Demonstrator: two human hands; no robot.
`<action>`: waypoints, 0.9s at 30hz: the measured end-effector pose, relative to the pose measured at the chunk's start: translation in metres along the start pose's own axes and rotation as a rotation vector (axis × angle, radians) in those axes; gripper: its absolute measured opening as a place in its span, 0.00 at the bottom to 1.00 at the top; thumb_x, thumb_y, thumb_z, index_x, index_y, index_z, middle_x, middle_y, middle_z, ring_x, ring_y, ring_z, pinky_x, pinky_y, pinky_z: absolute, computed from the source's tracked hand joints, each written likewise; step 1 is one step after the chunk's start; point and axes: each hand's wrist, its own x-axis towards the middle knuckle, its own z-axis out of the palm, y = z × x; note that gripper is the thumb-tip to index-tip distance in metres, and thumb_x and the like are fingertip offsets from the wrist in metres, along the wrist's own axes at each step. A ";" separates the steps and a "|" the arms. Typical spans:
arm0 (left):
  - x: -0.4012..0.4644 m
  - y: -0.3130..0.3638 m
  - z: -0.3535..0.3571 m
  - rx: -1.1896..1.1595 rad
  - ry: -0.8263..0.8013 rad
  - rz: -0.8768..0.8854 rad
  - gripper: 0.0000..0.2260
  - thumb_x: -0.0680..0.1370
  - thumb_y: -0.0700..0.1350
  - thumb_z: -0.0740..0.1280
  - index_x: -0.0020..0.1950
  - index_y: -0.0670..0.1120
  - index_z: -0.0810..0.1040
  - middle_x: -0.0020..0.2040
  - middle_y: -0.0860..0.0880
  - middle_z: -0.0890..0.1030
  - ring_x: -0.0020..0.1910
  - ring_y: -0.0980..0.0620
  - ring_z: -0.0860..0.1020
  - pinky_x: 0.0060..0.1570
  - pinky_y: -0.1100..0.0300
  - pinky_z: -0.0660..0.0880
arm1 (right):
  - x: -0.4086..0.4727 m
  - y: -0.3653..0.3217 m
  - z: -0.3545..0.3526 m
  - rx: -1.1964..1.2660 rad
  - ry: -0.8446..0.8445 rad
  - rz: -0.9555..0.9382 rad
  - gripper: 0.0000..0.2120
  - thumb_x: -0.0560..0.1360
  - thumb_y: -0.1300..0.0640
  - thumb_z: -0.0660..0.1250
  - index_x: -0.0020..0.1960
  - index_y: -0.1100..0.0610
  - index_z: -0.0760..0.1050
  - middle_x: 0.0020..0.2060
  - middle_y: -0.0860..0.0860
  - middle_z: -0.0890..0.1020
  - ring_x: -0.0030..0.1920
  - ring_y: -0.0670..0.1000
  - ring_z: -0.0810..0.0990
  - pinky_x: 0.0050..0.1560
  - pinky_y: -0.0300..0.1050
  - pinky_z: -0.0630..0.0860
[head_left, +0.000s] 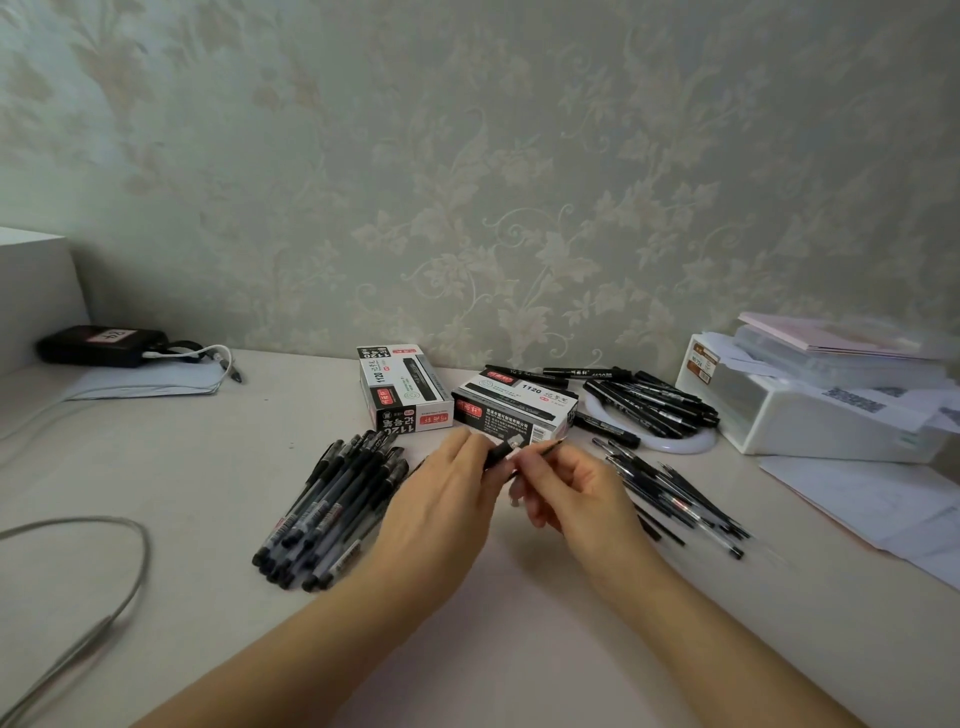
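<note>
- Left hand (441, 499) and right hand (582, 493) both pinching one slim black pen (500, 453), held above the worktop (208, 467).
- Looks light, stiff, smooth plastic: pinch mid-barrel, firmly; could slip.

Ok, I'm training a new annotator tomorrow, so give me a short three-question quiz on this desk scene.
1. True or false: the left hand and right hand hold the same pen.
2. How many marker boxes lie near the wall? A one; B two; C four.
3. Fill in: the pile of capped pens lies on the ___ of the hands.

Key: 1 true; 2 B; 3 left.
</note>
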 end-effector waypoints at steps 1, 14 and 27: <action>0.000 -0.003 0.000 -0.022 -0.021 -0.015 0.10 0.81 0.55 0.55 0.50 0.50 0.70 0.45 0.56 0.72 0.43 0.53 0.73 0.41 0.55 0.71 | 0.002 0.001 -0.002 0.020 0.072 0.007 0.09 0.81 0.57 0.64 0.45 0.60 0.79 0.31 0.52 0.81 0.29 0.47 0.74 0.30 0.36 0.72; -0.002 -0.015 0.003 -0.023 -0.161 0.033 0.09 0.83 0.53 0.52 0.61 0.60 0.66 0.51 0.60 0.76 0.43 0.56 0.73 0.40 0.56 0.72 | 0.010 -0.003 -0.016 0.343 0.367 0.034 0.14 0.83 0.55 0.58 0.42 0.58 0.74 0.28 0.50 0.80 0.26 0.44 0.72 0.28 0.33 0.72; -0.002 -0.018 0.006 -0.030 -0.158 0.047 0.08 0.83 0.53 0.53 0.60 0.60 0.67 0.48 0.60 0.76 0.44 0.57 0.73 0.41 0.54 0.73 | 0.008 -0.001 -0.017 0.192 0.228 -0.034 0.12 0.82 0.56 0.60 0.44 0.60 0.75 0.30 0.52 0.80 0.28 0.46 0.73 0.30 0.37 0.71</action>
